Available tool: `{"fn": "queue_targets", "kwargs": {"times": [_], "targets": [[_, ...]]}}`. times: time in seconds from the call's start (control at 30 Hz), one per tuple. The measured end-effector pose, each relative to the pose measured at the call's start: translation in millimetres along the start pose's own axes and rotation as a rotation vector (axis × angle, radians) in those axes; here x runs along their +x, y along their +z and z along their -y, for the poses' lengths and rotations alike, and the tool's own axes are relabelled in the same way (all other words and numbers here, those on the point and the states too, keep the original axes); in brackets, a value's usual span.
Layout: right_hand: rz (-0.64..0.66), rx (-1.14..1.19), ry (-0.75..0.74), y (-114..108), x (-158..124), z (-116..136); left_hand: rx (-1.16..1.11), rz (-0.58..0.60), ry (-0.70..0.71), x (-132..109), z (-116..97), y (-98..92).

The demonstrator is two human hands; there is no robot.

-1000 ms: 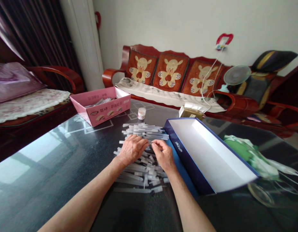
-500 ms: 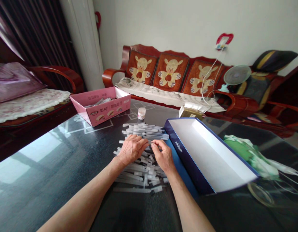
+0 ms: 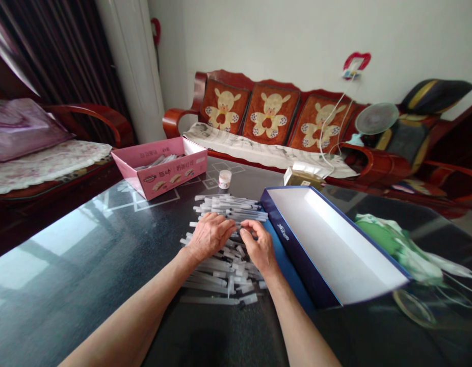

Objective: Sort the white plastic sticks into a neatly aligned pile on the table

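Finding left hand [image 3: 209, 237] resting palm-down on the heap of plastic tubes [image 3: 228, 275]; right hand [image 3: 259, 247] curled against them, fingertips together. Neither grip can be confirmed. Heap lies on glass table [image 3: 86, 285], just beside open blue box [image 3: 297, 244].

Soft, even daylight fills the room, and no lamp is visible. The off-white wall [image 3: 266, 41] forms the brightest broad area, from upper centre to upper right. The dark curtain [image 3: 48, 56] at upper left falls nearly to black. Pale, window-shaped glare lies across the glossy black bench [image 3: 86, 306] at lower left, and further reflections mark its right side. Shadows are faint, with a dim patch at lower centre. Wide-angle distortion bows the frame's edges and tilts the white column [image 3: 132, 66] at upper left. Focus is fairly uniform, though the pile of thin white sticks [image 3: 228, 270] loses fine detail.
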State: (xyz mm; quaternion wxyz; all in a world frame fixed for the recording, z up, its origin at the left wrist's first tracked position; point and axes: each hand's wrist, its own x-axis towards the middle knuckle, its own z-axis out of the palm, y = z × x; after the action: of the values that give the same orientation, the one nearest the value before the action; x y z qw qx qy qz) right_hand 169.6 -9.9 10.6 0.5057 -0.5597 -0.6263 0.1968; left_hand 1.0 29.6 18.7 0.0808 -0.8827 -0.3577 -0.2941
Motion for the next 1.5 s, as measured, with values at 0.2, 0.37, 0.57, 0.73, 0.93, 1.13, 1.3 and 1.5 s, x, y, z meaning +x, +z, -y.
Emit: {"fn": "queue_targets", "kwargs": {"times": [0.2,0.37,0.57,0.73,0.93,1.13,1.3,1.5], "targets": [[0.017,-0.066,0.022,-0.7,1.1,-1.4,0.012,-0.002,0.008,0.1,-0.3,0.0],[0.017,-0.062,-0.036,0.4,1.7,-0.3,0.003,0.006,0.011,-0.5,0.3,-0.6],[0.011,-0.06,-0.019,-0.6,0.7,1.2,-0.002,-0.002,0.013,-1.2,0.8,0.8],[0.037,-0.117,-0.054,-0.5,2.3,1.2,-0.007,0.001,0.018,-1.6,1.2,1.8],[0.016,-0.061,-0.035,-0.8,1.7,-0.4,-0.007,0.003,0.018,-0.5,1.2,0.7],[0.037,-0.12,-0.021,-1.6,2.0,-0.9,0.008,0.006,0.016,0.3,0.6,-1.0],[0.025,-0.052,-0.038,-1.1,1.5,-0.5,0.009,0.011,0.006,-0.1,1.1,-1.4],[0.022,-0.156,0.018,-1.1,2.0,-2.8,0.008,0.007,0.011,0.0,0.3,-2.3]]}}
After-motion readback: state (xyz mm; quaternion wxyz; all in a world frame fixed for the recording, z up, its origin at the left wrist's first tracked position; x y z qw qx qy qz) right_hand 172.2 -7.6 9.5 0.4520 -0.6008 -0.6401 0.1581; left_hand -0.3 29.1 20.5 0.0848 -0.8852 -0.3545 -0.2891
